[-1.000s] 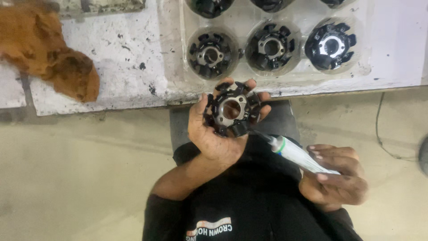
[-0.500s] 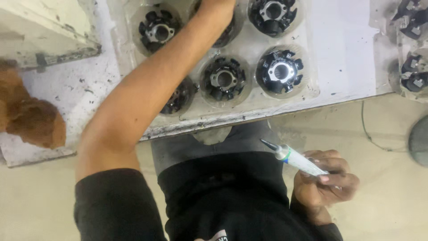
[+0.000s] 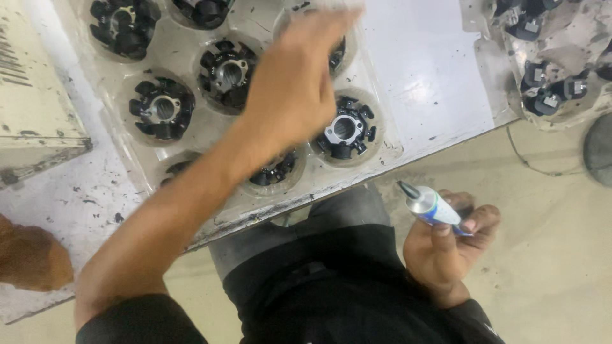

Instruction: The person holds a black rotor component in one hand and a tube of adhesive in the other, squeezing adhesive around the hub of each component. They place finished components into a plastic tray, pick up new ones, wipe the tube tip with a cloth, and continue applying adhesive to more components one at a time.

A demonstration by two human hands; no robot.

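My left hand [image 3: 296, 76] reaches over a clear plastic tray [image 3: 390, 151] on the white bench, back of the hand up, fingers stretched out and blurred, with nothing seen in them. The tray's round pockets hold several black ring-shaped wound parts with metal centres, such as one [image 3: 344, 130] just right of my wrist and another [image 3: 226, 73] to its left. The hand partly hides the pocket beneath it. My right hand [image 3: 446, 255] stays low by my lap, holding a small white and blue tube [image 3: 433, 207] with its dark nozzle pointing up and left.
A second clear tray [image 3: 542, 64] with similar black parts sits at the upper right. A brown cloth [image 3: 32, 258] lies at the left edge, a beige box [image 3: 32, 108] above it. A thin cable [image 3: 529, 167] and a dark round object [image 3: 599, 150] lie on the floor.
One second ago my left hand held a black ring part near my chest. It then reached out to the tray, and the part is no longer seen in it. The right hand kept the tube.
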